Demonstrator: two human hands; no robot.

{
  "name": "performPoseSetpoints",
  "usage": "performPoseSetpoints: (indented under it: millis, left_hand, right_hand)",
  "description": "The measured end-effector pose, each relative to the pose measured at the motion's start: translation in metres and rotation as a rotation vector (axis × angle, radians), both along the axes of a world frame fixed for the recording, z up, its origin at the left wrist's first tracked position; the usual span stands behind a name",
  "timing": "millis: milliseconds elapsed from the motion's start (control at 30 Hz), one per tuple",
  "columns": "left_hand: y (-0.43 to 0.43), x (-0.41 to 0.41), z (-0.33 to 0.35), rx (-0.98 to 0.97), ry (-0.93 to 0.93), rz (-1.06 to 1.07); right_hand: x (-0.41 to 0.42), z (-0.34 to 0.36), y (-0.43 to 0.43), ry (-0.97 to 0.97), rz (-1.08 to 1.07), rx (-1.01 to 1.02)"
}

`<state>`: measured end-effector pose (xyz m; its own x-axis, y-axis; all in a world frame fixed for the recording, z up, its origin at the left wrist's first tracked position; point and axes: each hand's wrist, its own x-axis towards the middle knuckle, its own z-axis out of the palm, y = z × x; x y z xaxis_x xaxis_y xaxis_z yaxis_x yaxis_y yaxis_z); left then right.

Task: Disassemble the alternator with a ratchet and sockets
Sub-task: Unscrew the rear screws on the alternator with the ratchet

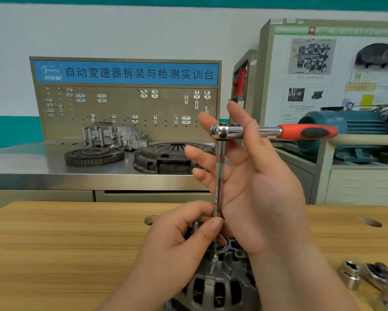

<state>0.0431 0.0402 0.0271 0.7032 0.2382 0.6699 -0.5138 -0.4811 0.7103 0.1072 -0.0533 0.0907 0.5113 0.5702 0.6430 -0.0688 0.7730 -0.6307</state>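
The grey alternator [211, 288] stands on the wooden table [65, 248] at the bottom centre, copper windings showing through its slots. A chrome ratchet [227, 130] with a red handle [305, 131] sits level atop a long extension bar [218, 187] that runs straight down to a bolt on the alternator's housing. My left hand [177, 243] pinches the lower end of the bar between thumb and fingers. My right hand [251, 176] is spread open behind the bar, fingers straight, thumb against the ratchet's neck.
Loose chrome sockets [352, 274] lie on the table at the lower right. Behind stands a steel bench [31, 162] with a flywheel [94, 156], a clutch cover [166, 158] and a gearbox housing [114, 135]. A blue motor [345, 135] is at the right.
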Motion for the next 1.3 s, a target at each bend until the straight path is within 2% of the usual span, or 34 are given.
performPoseSetpoints:
  millis: [167,367,467,600,833,933,1067,1300]
  left_hand:
    - [-0.0004,0.0007,0.0003,-0.053,-0.002,0.021]
    - [0.0006,0.0013,-0.0034,0.014,0.005,0.011]
    - [0.0022,-0.0001,-0.0027,0.041,0.021,0.001]
    - [0.0028,0.0018,-0.0019,0.033,0.034,0.070]
    - [0.0006,0.0004,-0.0035,0.032,0.002,0.054]
    - [0.0006,0.0007,-0.0035,0.025,0.020,0.080]
    - [-0.0010,0.0022,-0.0026,-0.020,0.020,0.115]
    - [0.0010,-0.0001,-0.0040,0.032,-0.012,0.060]
  right_hand:
    - [-0.0025,-0.0034,0.0034,-0.144,-0.210,0.007]
    - [0.0000,-0.0001,-0.0011,0.012,0.041,-0.033]
    - [0.0000,0.0002,-0.0004,-0.005,-0.007,-0.018]
    - [-0.0032,-0.0018,0.0024,-0.144,-0.228,0.012]
    - [-0.0014,0.0000,-0.0018,-0.021,-0.046,-0.016]
    - [-0.0018,0.0002,-0.0014,-0.078,-0.171,-0.026]
    - [-0.0052,-0.0045,0.0024,-0.284,-0.425,0.010]
    - [-0.0021,-0.0007,0.0012,-0.043,-0.069,0.000]
